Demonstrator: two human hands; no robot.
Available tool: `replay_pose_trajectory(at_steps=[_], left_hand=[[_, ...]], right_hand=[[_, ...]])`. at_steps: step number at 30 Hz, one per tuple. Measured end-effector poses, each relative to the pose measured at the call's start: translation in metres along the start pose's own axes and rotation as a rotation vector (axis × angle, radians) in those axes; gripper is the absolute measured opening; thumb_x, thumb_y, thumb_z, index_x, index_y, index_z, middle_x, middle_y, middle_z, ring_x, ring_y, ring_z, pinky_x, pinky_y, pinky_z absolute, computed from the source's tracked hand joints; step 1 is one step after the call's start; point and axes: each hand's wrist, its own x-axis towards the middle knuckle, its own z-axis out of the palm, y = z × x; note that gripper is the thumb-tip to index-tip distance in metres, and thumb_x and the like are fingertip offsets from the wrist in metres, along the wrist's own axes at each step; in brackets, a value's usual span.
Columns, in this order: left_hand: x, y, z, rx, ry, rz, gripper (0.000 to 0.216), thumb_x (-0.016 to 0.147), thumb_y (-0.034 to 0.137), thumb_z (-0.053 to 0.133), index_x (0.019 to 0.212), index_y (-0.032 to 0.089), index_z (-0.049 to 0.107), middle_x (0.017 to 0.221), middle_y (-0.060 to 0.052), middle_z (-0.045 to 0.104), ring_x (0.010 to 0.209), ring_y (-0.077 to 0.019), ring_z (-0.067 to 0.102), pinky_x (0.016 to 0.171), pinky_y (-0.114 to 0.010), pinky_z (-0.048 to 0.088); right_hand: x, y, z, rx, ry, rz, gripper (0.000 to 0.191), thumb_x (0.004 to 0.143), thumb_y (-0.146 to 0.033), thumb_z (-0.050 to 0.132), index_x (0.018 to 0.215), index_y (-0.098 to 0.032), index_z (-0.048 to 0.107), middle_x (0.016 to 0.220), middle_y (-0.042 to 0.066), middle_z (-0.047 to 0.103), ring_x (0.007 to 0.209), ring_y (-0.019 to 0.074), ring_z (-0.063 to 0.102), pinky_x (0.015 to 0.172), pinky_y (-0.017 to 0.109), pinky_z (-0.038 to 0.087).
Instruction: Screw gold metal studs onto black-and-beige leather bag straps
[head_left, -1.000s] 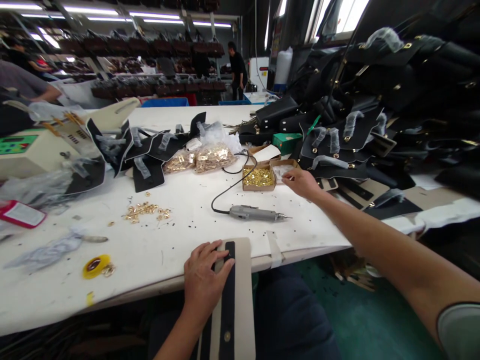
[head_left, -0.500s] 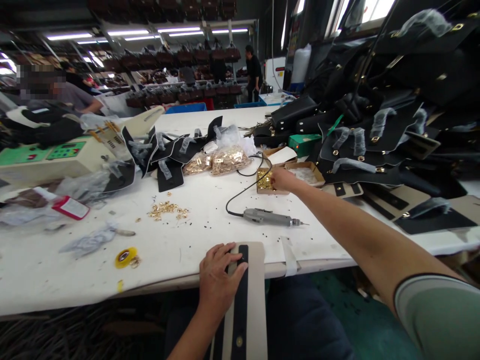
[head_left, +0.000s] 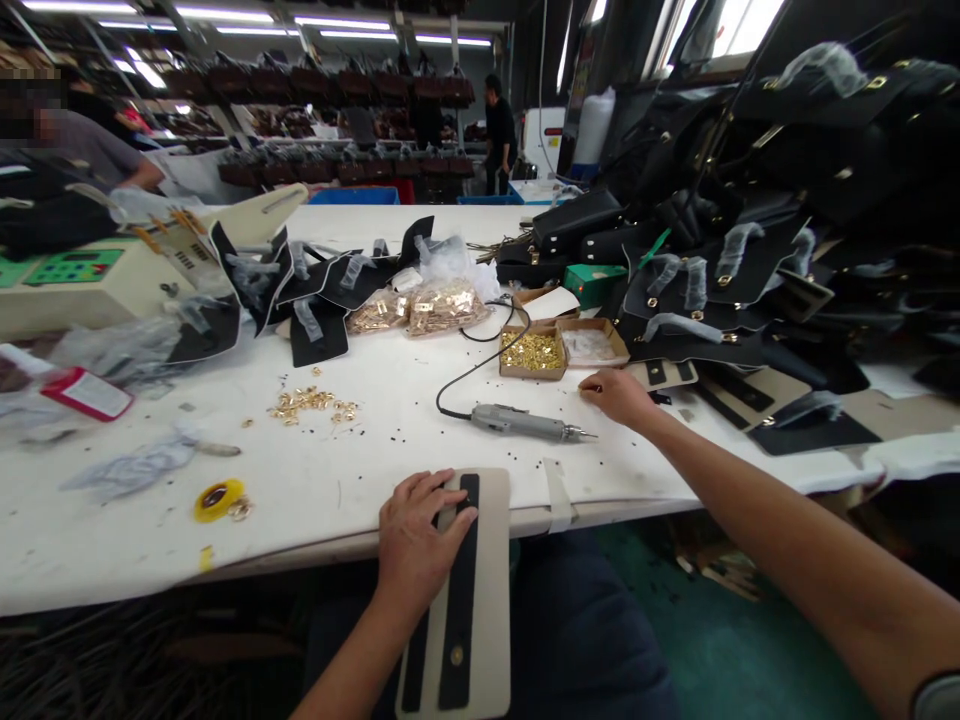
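A beige panel [head_left: 491, 590] with long black straps [head_left: 459, 600] lies across the table's front edge and my lap. My left hand [head_left: 420, 530] rests on its upper end, fingers stretched out, the thumb and index tips on the strap near a small hole. My right hand [head_left: 619, 397] is low over the table, to the right of a cardboard box of small gold fittings [head_left: 534, 352]. Its fingertips are pressed together; whatever is between them is too small to make out. A grey electric screwdriver [head_left: 521, 422] lies between my hands and the boxes, bit pointing right.
Loose gold rings [head_left: 311, 403], a yellow tape roll [head_left: 219, 499] and a red-and-white bottle [head_left: 86, 392] lie leftward. Bagged gold parts [head_left: 446, 305] sit behind the screwdriver's cord [head_left: 469, 372]. Black bag pieces [head_left: 712, 270] pile up at right. A co-worker [head_left: 97, 150] is at far left.
My right hand has come out of the box of gold fittings and moved right and toward me. My left hand stays on the panel. The whole view has shifted slightly.
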Motion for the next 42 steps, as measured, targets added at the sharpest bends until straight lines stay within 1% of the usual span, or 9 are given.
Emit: replay_pose_trajectory(at_steps=[3,6,12,16,20,23,29,36,42], left_hand=[[-0.001,0.002,-0.001,0.003,-0.002,-0.008,0.015,0.081,0.032,0.075,0.096,0.034,0.077,0.128,0.003,0.071,0.125,-0.0316,0.054,0.103,-0.055,0.044],[-0.001,0.003,-0.001,0.005,-0.008,-0.012,0.015,0.082,0.033,0.074,0.097,0.034,0.078,0.128,0.003,0.071,0.126,-0.0315,0.054,0.103,-0.055,0.045],[0.001,0.001,0.000,-0.003,-0.005,0.004,0.015,0.082,0.035,0.073,0.096,0.033,0.078,0.127,0.001,0.072,0.125,-0.0325,0.054,0.104,-0.055,0.044],[0.001,0.000,0.000,-0.001,-0.004,0.017,0.016,0.082,0.035,0.073,0.097,0.033,0.078,0.127,0.000,0.072,0.124,-0.0327,0.055,0.103,-0.055,0.045],[0.001,0.000,0.001,-0.006,0.007,0.022,0.015,0.081,0.035,0.074,0.096,0.033,0.078,0.127,0.000,0.072,0.124,-0.0327,0.055,0.102,-0.054,0.045],[0.001,0.000,0.001,-0.007,0.013,0.022,0.015,0.081,0.034,0.075,0.096,0.033,0.078,0.126,0.000,0.072,0.124,-0.0324,0.055,0.103,-0.054,0.045],[0.001,0.001,0.000,0.003,0.011,0.015,0.015,0.081,0.034,0.075,0.095,0.033,0.078,0.126,0.001,0.072,0.124,-0.0326,0.056,0.102,-0.054,0.045],[0.000,-0.002,0.002,0.004,0.017,0.019,0.015,0.081,0.035,0.075,0.096,0.033,0.078,0.128,0.001,0.072,0.125,-0.0330,0.055,0.102,-0.054,0.045],[0.000,-0.001,0.001,0.002,0.014,0.021,0.015,0.081,0.035,0.074,0.096,0.034,0.078,0.127,0.001,0.072,0.124,-0.0333,0.055,0.102,-0.054,0.045]], right_hand=[[-0.009,0.002,0.009,0.016,0.050,0.010,0.027,0.088,-0.028,0.062,0.109,-0.022,0.077,0.107,0.006,0.077,0.095,0.0237,0.069,0.081,0.031,0.049],[-0.017,0.000,0.013,0.034,0.079,0.009,0.030,0.088,-0.026,0.062,0.116,-0.023,0.074,0.102,0.005,0.076,0.090,0.0217,0.068,0.081,0.030,0.049],[-0.032,-0.001,0.010,0.056,0.073,0.008,0.027,0.085,-0.026,0.066,0.110,-0.026,0.075,0.097,0.002,0.074,0.087,0.0186,0.067,0.080,0.027,0.049],[-0.037,0.002,0.004,0.054,0.068,0.052,0.025,0.086,-0.028,0.066,0.109,-0.025,0.075,0.101,0.002,0.074,0.087,0.0181,0.068,0.079,0.027,0.049],[-0.032,0.004,-0.002,0.028,0.070,0.113,0.022,0.089,-0.027,0.061,0.105,-0.023,0.076,0.102,0.004,0.075,0.088,0.0195,0.067,0.080,0.029,0.048],[-0.023,0.002,-0.003,0.007,0.053,0.138,0.021,0.089,-0.032,0.061,0.099,-0.025,0.078,0.102,0.003,0.076,0.090,0.0208,0.067,0.079,0.029,0.047],[-0.013,-0.006,0.000,-0.036,-0.020,0.150,0.020,0.087,-0.036,0.062,0.089,-0.026,0.079,0.096,0.002,0.077,0.086,0.0208,0.066,0.068,0.028,0.041],[-0.022,0.000,-0.002,-0.064,-0.029,0.158,0.018,0.087,-0.034,0.062,0.089,-0.025,0.078,0.097,0.003,0.076,0.087,0.0208,0.065,0.068,0.027,0.042],[-0.032,0.001,-0.001,-0.049,0.018,0.124,0.018,0.090,-0.029,0.061,0.100,-0.025,0.075,0.101,0.003,0.075,0.088,0.0190,0.067,0.074,0.027,0.046]])
